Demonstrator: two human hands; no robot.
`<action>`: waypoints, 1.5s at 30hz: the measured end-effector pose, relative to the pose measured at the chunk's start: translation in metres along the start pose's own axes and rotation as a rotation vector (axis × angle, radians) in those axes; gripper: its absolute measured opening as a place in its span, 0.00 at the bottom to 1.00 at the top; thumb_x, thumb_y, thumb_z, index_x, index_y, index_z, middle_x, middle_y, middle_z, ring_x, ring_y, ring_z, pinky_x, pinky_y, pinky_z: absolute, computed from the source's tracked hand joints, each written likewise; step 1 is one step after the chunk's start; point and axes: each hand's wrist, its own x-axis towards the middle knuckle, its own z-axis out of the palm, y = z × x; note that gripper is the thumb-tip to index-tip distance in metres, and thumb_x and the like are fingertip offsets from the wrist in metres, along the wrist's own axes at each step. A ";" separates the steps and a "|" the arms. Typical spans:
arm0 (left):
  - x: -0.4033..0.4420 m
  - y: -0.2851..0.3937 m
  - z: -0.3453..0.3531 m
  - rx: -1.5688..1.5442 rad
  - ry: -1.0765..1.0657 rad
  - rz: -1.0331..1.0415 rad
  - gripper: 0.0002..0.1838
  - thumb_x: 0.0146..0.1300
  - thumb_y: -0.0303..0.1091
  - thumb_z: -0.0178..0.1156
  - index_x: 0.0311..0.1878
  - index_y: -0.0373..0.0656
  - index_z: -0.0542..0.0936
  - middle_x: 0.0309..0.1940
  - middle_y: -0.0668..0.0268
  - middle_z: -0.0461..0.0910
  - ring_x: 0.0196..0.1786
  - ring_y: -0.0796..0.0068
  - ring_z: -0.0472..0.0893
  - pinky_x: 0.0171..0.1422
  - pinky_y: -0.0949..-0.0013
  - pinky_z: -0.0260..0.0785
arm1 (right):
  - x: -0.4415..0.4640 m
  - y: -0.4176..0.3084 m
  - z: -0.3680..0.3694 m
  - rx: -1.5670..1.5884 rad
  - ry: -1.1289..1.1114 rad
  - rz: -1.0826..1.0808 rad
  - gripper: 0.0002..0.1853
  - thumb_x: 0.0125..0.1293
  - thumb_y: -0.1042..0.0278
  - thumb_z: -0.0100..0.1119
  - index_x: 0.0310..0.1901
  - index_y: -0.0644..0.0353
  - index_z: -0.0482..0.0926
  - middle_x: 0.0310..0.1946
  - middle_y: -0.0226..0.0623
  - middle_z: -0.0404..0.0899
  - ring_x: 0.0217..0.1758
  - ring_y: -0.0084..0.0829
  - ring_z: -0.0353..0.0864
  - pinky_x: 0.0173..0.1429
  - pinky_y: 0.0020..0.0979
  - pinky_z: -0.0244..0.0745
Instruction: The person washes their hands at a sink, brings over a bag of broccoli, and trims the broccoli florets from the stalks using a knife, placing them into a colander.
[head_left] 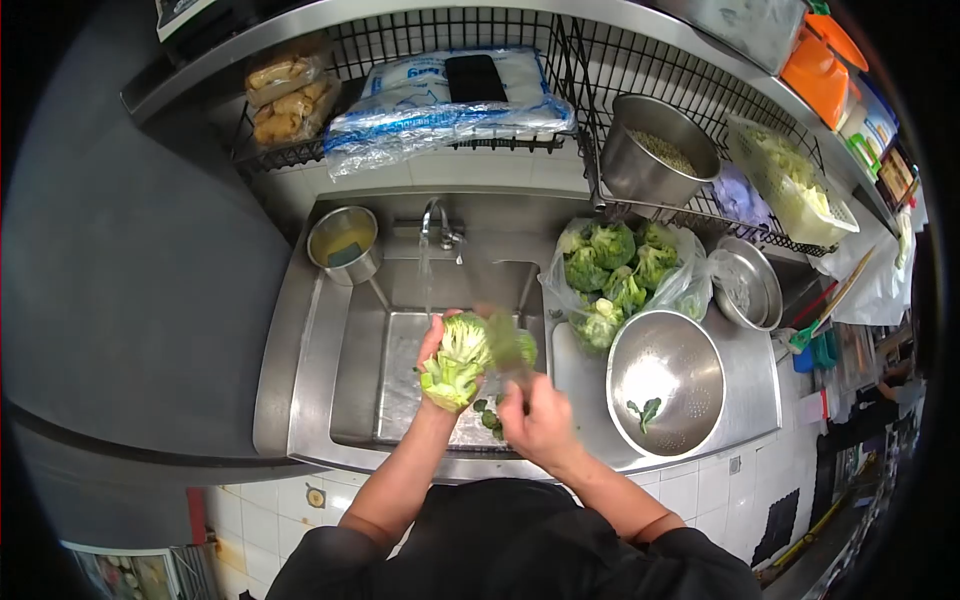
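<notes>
A: What takes up the most room?

B: The steel sink; it fills the middle of the scene, and its ledge on the right bears a clear plastic bag of broccoli at the far side; a steel colander stands just nearer.

A: And the hands?

B: The right hand is closed round a tool; that tool is so blurred that its kind cannot be told for sure, though it looks like a knife; the left hand is cupped, its fingers curled about a broccoli head over the basin, left of the tool.

A: How would that head handle?

B: Light for its bulk, most likely; the pale stems should be stiff, the crown more apt to crumble under a hard squeeze; if wet, it could turn slippery, so a broad, gentle cradle suits it, or a firmer hold on the thick stem, with fingertips well apart from the tool.

A: Anything smaller?

B: A few dark green florets at the near right of the basin; and a single leaf in the colander.
</notes>
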 end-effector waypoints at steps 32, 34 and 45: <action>-0.002 -0.022 -0.026 0.391 0.599 -0.080 0.25 0.75 0.58 0.45 0.60 0.49 0.73 0.56 0.61 0.77 0.55 0.59 0.76 0.61 0.42 0.67 | -0.041 0.037 -0.052 -0.035 -0.121 0.359 0.10 0.65 0.72 0.59 0.41 0.60 0.68 0.25 0.51 0.79 0.26 0.56 0.80 0.27 0.50 0.73; 0.013 -0.041 -0.015 0.555 0.526 0.009 0.27 0.74 0.62 0.46 0.56 0.48 0.71 0.55 0.59 0.76 0.54 0.61 0.77 0.58 0.44 0.69 | -0.050 0.041 -0.065 -0.126 -0.151 0.351 0.10 0.64 0.70 0.60 0.41 0.60 0.68 0.26 0.49 0.80 0.26 0.56 0.80 0.28 0.50 0.74; 0.087 -0.250 0.002 1.149 0.447 0.332 0.21 0.80 0.50 0.41 0.53 0.38 0.67 0.47 0.56 0.73 0.52 0.65 0.72 0.60 0.62 0.63 | -0.113 0.050 -0.163 -0.605 -0.296 0.601 0.08 0.65 0.73 0.52 0.44 0.61 0.67 0.30 0.48 0.80 0.29 0.51 0.84 0.30 0.51 0.78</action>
